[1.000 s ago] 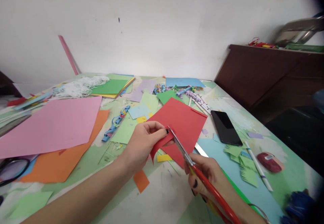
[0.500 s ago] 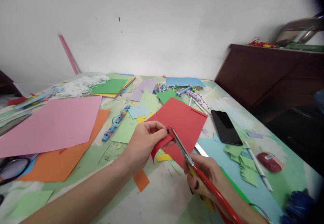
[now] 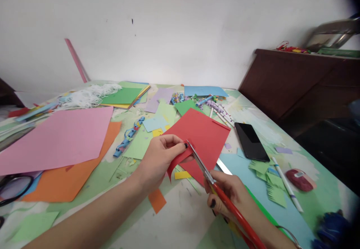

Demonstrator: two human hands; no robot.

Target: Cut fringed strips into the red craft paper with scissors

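My left hand (image 3: 161, 159) pinches a small strip of red paper (image 3: 176, 162) between thumb and fingers, its lower end curling down. In my right hand (image 3: 226, 192) is a pair of scissors (image 3: 204, 170) with red and yellow handles. The blade tips lie at the edge of the red strip, right beside my left thumb. Behind the hands a larger sheet of red paper (image 3: 198, 129) rests on the table. A yellow paper strip (image 3: 182, 174) and an orange paper piece (image 3: 157, 201) lie just below the left hand.
Pink paper (image 3: 62, 140) over orange paper (image 3: 92, 166) covers the left side. A black phone (image 3: 251, 142), fringed green paper (image 3: 274, 189) and a white paper stick (image 3: 287, 185) lie to the right. A blue decorated roll (image 3: 129, 136) and white string (image 3: 90, 95) are farther back.
The scissors' blades have come closer together, and their tips have shifted slightly left along the red strip. My right fingers have drawn in on the handles. My left hand stays in place.
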